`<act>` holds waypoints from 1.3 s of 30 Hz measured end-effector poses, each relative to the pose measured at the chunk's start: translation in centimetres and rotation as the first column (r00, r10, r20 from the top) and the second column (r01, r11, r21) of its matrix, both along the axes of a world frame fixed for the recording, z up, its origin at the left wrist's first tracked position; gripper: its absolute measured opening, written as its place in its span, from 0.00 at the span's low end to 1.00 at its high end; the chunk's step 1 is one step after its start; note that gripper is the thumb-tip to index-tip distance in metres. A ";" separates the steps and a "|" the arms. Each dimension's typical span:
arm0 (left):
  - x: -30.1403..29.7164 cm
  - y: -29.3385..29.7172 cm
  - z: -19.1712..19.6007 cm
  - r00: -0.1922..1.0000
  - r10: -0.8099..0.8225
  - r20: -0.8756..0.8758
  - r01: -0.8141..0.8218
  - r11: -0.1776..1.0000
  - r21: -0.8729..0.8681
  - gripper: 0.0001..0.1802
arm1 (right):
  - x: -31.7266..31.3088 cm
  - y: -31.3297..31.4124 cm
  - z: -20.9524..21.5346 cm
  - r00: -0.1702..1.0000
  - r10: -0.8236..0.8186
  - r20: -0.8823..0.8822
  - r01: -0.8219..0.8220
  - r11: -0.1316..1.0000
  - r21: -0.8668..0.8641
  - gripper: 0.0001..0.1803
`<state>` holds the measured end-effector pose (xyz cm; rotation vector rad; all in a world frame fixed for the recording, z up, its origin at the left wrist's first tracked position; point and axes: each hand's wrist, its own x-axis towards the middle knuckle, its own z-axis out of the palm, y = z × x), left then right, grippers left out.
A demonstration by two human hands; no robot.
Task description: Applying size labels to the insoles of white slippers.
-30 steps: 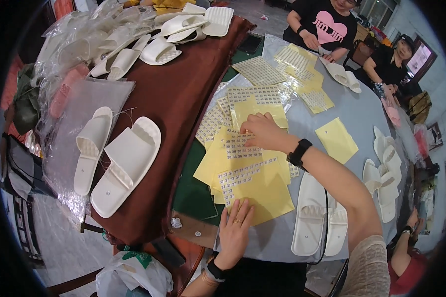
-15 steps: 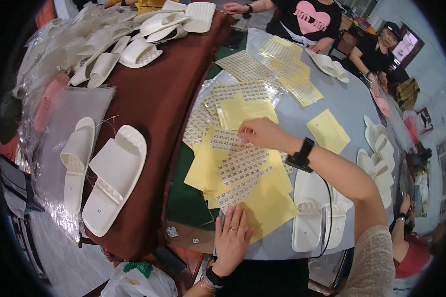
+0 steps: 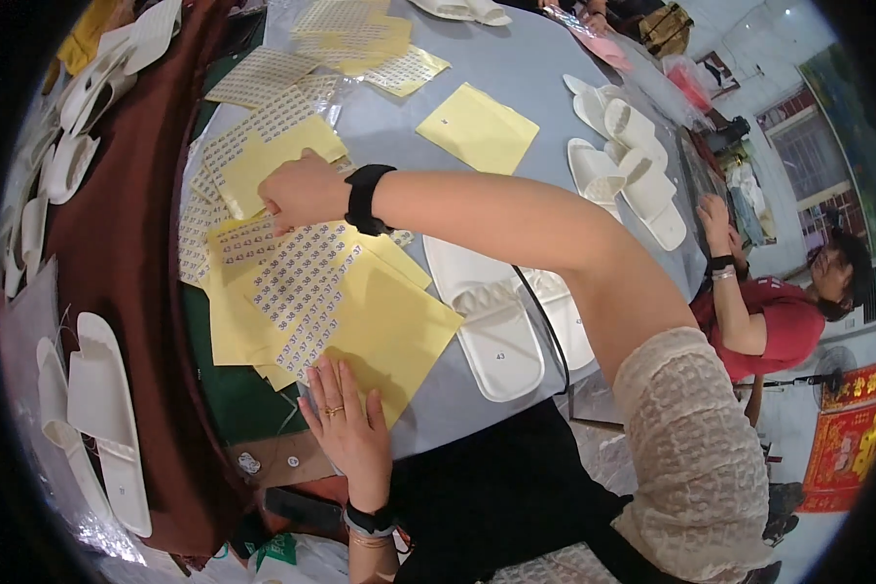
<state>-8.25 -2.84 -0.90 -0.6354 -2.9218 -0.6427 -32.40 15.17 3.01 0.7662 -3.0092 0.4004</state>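
Note:
A yellow sheet of small printed stickers [image 3: 307, 282] lies on top of a loose pile of similar sheets. My left hand [image 3: 346, 414], fingers spread, rests flat on the sheet's near edge. Over its far left part is my right hand [image 3: 307, 190], fingers curled together at the stickers; what they pinch, if anything, is too small to make out. A pair of white slippers [image 3: 501, 341] lies to the right, partly hidden under my right forearm, with a black cord across it.
A plain yellow sheet [image 3: 479, 127] lies farther back on the grey table. More white slippers [image 3: 642, 185] line the right side. On the brown cloth [image 3: 156, 185] at left are another slipper pair [image 3: 107, 419] and a far heap. A person in red [image 3: 774, 321] works at right.
The view has swung to the right, so the table appears farther left. My right hand stays over the sticker sheet with its fingers curled. My left hand remains flat at the near edge.

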 end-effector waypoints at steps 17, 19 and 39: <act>0.4 0.1 0.3 0.995 0.053 -0.086 -0.053 0.999 0.003 0.27 | 7.0 1.7 4.4 0.896 0.311 -0.317 -0.355 0.930 -0.092 0.06; 0.4 0.1 0.3 0.997 0.043 -0.070 -0.045 0.999 -0.019 0.27 | 8.0 2.1 4.0 0.900 0.307 -0.309 -0.334 0.942 -0.037 0.06; 0.4 0.3 0.5 0.998 0.032 -0.047 -0.032 0.999 0.015 0.25 | 0.7 -0.9 -0.3 0.911 -0.203 0.358 0.299 0.925 -0.236 0.15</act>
